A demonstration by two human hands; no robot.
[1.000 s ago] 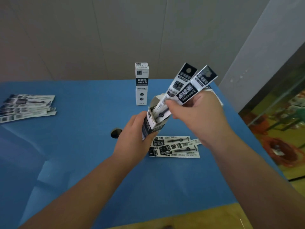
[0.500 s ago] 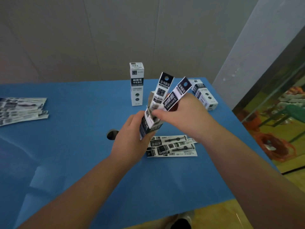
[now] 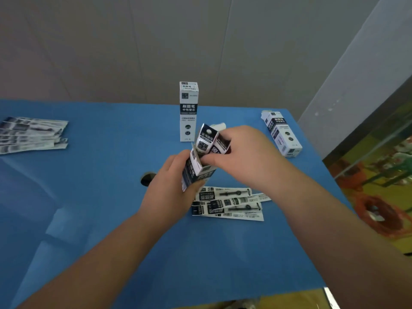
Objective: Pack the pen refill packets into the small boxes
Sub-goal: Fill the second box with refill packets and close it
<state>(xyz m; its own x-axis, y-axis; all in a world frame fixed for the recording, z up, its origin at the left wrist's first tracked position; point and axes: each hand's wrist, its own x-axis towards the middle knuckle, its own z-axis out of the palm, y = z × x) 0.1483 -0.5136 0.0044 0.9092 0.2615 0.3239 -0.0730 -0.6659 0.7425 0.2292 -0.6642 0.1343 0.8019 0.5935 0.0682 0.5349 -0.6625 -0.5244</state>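
Head view: left hand (image 3: 171,192) wrapped around the lower body of an open small box (image 3: 196,168), held tilted just above the blue table (image 3: 100,197). Right hand (image 3: 247,161) pinching two refill packets (image 3: 209,139) by their upper ends, lower ends already down inside the box mouth, tops sticking out. More loose packets (image 3: 229,204) lying fanned flat on the table directly beneath both hands; a further packet stack (image 3: 31,134) far left. A closed box (image 3: 188,111) standing upright beyond the hands; another box (image 3: 282,133) lying on its side near the right table edge.

Packets probably very light, thin and bendy, with slick printed film: likely to buckle if pushed from the top only, so best pinched close to the box mouth and fed straight down. Box likely thin card, easily crushed: a grip on the narrow side walls, below the opening, probably safest, leaving the mouth square and flaps clear.
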